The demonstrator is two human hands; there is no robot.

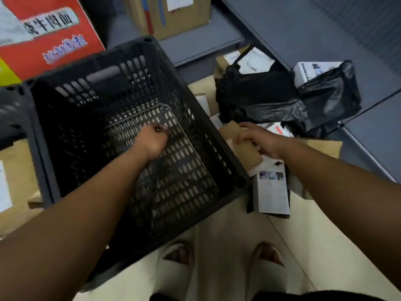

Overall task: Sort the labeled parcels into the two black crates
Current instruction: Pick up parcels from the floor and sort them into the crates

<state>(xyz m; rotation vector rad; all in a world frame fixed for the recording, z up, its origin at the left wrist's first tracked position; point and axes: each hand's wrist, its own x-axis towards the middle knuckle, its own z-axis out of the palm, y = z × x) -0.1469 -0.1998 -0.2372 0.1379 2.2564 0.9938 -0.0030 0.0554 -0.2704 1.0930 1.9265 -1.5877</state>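
The large black crate [104,88] is upright with slotted walls and floor, and the left hand [154,140] reaches inside it with no parcel visible there; a second black crate [10,114] shows only partly, well left of that hand; the right hand [258,140] holds a flat brown cardboard parcel [249,155] just outside the large crate's right rim; a white-labelled parcel [271,192] in black wrap lies just below this hand; crumpled black bag parcels [260,92], one showing a white label [253,60], are heaped beyond its fingers.
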